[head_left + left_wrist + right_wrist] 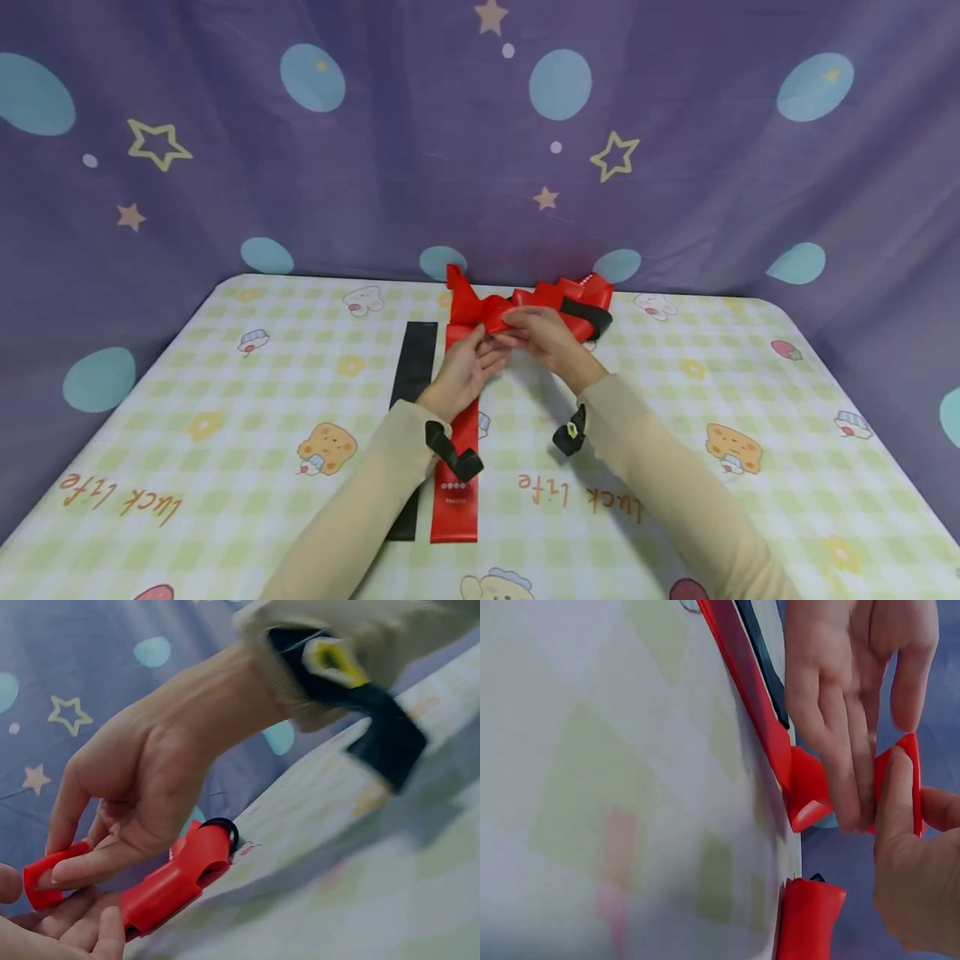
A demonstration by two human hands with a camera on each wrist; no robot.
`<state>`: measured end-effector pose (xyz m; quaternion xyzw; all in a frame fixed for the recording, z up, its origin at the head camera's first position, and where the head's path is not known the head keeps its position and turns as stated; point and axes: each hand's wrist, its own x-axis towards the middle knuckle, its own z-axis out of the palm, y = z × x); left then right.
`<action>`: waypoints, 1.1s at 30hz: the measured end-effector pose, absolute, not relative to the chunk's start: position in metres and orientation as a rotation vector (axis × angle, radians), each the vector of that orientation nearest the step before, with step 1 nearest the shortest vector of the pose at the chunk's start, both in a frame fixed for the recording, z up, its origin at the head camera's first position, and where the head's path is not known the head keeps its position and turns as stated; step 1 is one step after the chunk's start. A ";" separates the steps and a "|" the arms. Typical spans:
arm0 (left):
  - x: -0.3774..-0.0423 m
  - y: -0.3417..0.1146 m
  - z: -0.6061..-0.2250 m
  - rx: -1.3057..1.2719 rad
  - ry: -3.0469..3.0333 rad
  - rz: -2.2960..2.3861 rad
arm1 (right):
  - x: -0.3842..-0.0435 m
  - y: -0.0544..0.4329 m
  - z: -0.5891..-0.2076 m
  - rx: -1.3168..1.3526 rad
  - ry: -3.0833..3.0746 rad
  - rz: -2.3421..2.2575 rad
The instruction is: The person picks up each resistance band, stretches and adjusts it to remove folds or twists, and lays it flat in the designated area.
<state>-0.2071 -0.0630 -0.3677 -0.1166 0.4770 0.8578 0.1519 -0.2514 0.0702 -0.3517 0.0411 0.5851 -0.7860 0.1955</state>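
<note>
A glossy red ribbon (495, 312) is folded into a loop near the table's far edge. My right hand (551, 337) pinches the loop between thumb and fingers; the right wrist view shows the same pinch on the red ribbon (883, 780). My left hand (465, 371) is palm up, its nearly straight fingers touching the loop from below. In the left wrist view, the left thumb stands slightly apart from the loop. Beneath the left wrist lies a flat red strip (456, 514) with white dots and lettering. Beside it runs a black strip (414, 358), partly hidden by the left forearm.
Behind the right hand lies a bunch of folded red ribbon (596, 292) with a black band (588, 315) curled around it. A green-and-white checked cloth (247, 400) covers the table. A purple patterned curtain (450, 167) hangs at the back edge.
</note>
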 end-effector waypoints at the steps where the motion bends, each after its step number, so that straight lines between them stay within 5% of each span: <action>1: -0.210 -0.063 -0.368 -0.360 1.356 2.488 | -0.250 0.069 -0.352 0.110 1.634 -2.211; 33: -0.264 -0.081 -0.353 -0.354 1.640 2.529 | -0.191 0.064 -0.360 0.152 1.520 -2.185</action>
